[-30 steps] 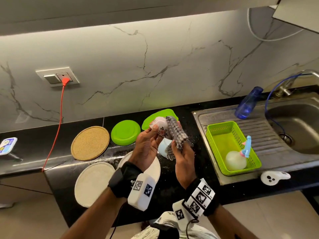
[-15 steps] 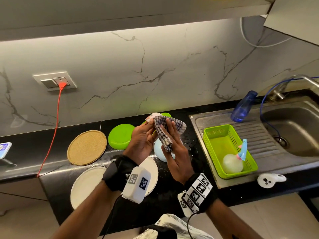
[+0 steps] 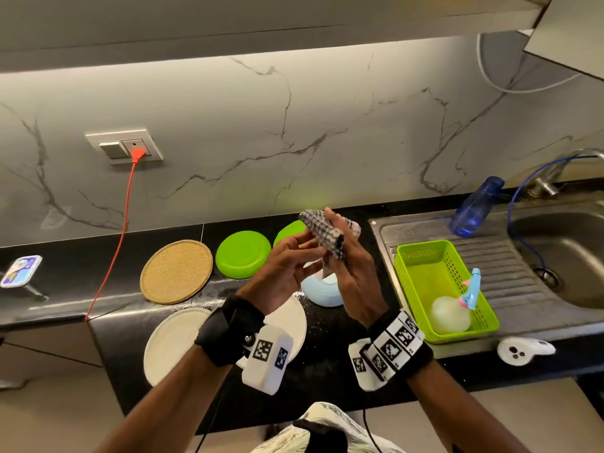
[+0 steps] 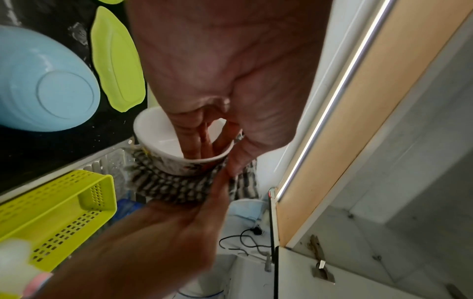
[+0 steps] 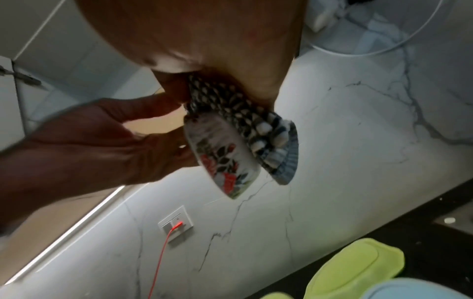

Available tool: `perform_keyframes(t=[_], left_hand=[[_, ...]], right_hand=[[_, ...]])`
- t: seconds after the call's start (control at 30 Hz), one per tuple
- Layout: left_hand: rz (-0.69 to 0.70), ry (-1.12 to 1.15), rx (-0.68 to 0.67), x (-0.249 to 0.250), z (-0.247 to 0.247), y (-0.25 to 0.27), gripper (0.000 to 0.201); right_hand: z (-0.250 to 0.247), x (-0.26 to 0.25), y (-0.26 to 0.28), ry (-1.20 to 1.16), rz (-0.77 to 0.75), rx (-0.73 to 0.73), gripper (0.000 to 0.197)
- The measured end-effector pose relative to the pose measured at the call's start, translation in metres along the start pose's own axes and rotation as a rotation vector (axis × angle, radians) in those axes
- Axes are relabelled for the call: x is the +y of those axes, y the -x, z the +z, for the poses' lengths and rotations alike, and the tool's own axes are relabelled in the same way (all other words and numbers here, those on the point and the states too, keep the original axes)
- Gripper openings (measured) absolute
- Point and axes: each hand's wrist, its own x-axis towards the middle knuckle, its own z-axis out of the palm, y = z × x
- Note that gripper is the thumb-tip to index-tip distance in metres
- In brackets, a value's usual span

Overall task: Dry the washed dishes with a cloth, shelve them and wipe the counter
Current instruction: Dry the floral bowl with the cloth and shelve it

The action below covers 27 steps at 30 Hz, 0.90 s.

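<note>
- Checked cloth (image 3: 330, 232) wraps the outside of one small floral cup (image 5: 225, 155), held above the black counter (image 3: 327, 361) between two hands.
- The left hand (image 3: 287, 273) has fingers curled inside the cup, thumb on its outer wall; the right hand (image 3: 354, 279) presses the cloth to the cup, fingers curved round it.
- On the counter: two white plates (image 3: 170, 341), two green plates (image 3: 243, 255), one cork mat (image 3: 176, 271) and one pale blue bowl (image 3: 322, 291), upturned beneath the hands.
- On the sink's drainboard: one green basket (image 3: 421, 256) and one blue bottle (image 3: 475, 207), lying on its side.
- One white controller (image 3: 523, 349) rests at the counter's front edge.
- Against a second ago, the cup and cloth sit higher and closer to the marble wall; the cloth, then hanging beside the cup, now covers it.
</note>
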Motion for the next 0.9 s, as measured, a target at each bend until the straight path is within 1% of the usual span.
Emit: perform_keyframes(t=[0.1,0.17,0.2,0.23,0.3,0.33,0.37,0.4,0.47,0.5,0.53,0.57,0.6,0.67,0.73,0.77,0.8,0.83,0.9], left_hand=[[0.006,-0.024,0.015,0.005,-0.01,0.003,0.052],[0.005,-0.09,0.016,0.005,-0.01,0.007,0.054],[0.001,-0.124,0.005,0.005,-0.008,0.008,0.054],[0.003,-0.159,-0.01,0.004,-0.006,0.01,0.053],[0.026,-0.211,-0.036,0.002,-0.001,0.011,0.048],[0.042,-0.224,-0.033,0.002,0.0,0.011,0.045],[0.055,-0.224,-0.017,0.002,0.0,0.01,0.042],[0.066,-0.208,0.006,0.003,-0.002,0.01,0.041],[0.082,-0.131,0.074,0.004,-0.009,0.011,0.041],[0.089,-0.091,0.107,0.004,-0.014,0.011,0.041],[0.092,-0.068,0.126,0.004,-0.018,0.012,0.04],[0.092,-0.062,0.125,0.004,-0.02,0.013,0.039],[0.093,-0.065,0.11,0.005,-0.019,0.015,0.039],[0.102,-0.058,0.069,0.007,-0.017,0.018,0.039],[0.114,0.013,0.079,0.012,-0.014,0.02,0.039],[0.127,0.065,0.095,0.016,-0.015,0.019,0.04],[0.138,0.12,0.11,0.018,-0.017,0.019,0.042],[0.147,0.168,0.123,0.02,-0.019,0.018,0.043],[0.156,0.227,0.143,0.022,-0.022,0.016,0.044]], right_hand=[[0.005,-0.002,0.019,0.056,-0.047,-0.09,0.057],[0.001,-0.004,0.014,0.06,-0.098,-0.116,0.055],[-0.001,-0.005,0.007,0.036,-0.092,-0.109,0.054],[-0.003,-0.003,-0.002,-0.013,-0.041,-0.085,0.052],[-0.006,0.003,-0.019,-0.114,0.133,-0.005,0.042],[-0.005,0.003,-0.023,-0.127,0.194,0.027,0.038],[-0.003,0.001,-0.022,-0.126,0.222,0.031,0.038],[-0.001,-0.002,-0.018,-0.121,0.217,0.013,0.043],[0.005,-0.01,-0.004,-0.054,0.1,-0.072,0.055],[0.008,-0.013,0.003,-0.005,0.021,-0.124,0.057],[0.011,-0.014,0.008,0.01,-0.018,-0.161,0.056],[0.012,-0.011,0.007,-0.018,-0.018,-0.165,0.056],[0.012,-0.012,0.003,-0.084,0.029,-0.131,0.054],[0.011,-0.006,-0.011,-0.239,0.222,-0.011,0.045],[0.009,0.004,-0.021,-0.432,0.385,0.095,0.038],[0.01,0.006,-0.022,-0.528,0.432,0.139,0.04],[0.012,0.006,-0.017,-0.57,0.466,0.164,0.042],[0.016,0.002,-0.01,-0.564,0.475,0.18,0.041],[0.024,-0.01,0.007,-0.444,0.375,0.154,0.035]])
